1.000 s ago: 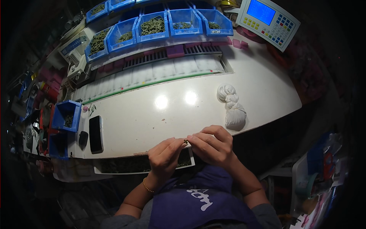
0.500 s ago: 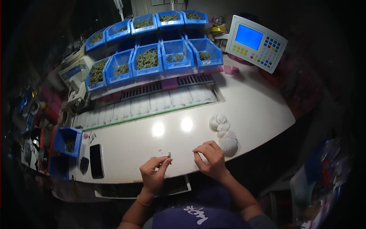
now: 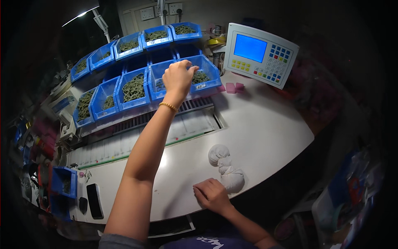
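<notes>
My left hand [image 3: 178, 76] is stretched far forward, fingers bunched and pointing down over the rim of a blue bin [image 3: 206, 77] that holds small green parts. Whether it holds anything is hidden by the back of the hand. A gold bracelet sits on that wrist. My right hand [image 3: 211, 195] rests on the near edge of the white table [image 3: 265, 133], fingers curled under, right next to a knotted white cloth bundle [image 3: 226, 168].
Two rows of blue bins [image 3: 132, 89] with green parts stand tilted at the back. A grey control panel with a blue screen [image 3: 259, 54] is at the back right, pink blocks [image 3: 234, 87] beside it. A black phone [image 3: 94, 200] and a small blue bin [image 3: 64, 184] lie at the left.
Both hands were together at the table's near edge with a small piece. My left hand has since reached forward to the bins, while the right stayed low by the cloth bundle.
</notes>
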Available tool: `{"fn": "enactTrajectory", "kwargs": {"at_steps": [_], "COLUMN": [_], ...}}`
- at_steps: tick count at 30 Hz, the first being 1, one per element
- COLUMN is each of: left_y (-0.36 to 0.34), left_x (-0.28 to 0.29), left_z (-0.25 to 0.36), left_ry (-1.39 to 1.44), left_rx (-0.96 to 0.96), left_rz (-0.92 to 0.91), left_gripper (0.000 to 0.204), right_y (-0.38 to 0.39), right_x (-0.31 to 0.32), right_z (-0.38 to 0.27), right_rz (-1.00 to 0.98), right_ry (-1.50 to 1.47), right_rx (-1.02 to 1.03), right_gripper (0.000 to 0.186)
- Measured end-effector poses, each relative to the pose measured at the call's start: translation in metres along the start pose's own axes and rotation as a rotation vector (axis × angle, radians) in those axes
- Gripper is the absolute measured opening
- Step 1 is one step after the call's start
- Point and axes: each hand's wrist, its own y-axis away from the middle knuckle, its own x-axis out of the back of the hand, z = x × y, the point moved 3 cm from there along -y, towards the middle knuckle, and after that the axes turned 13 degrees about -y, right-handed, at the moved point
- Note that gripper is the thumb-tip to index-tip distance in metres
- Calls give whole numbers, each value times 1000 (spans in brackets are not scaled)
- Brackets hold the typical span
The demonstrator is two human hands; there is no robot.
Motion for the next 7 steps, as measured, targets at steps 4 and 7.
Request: {"fn": "enactTrajectory", "kwargs": {"at_steps": [4, 7], "left_y": [56, 131], "left_x": [21, 84], "left_z": [78, 104], "left_ry": [1046, 1405], "left_rx": [143, 22], "left_rz": [-815, -1222], "left_gripper": [18, 23], "right_y": [18, 20], "right_x": [-2, -5], "right_z": [17, 8], "right_rz": [4, -6], "right_ry": [20, 147], "right_rx": [-37, -31], "right_gripper": [8, 8]}}
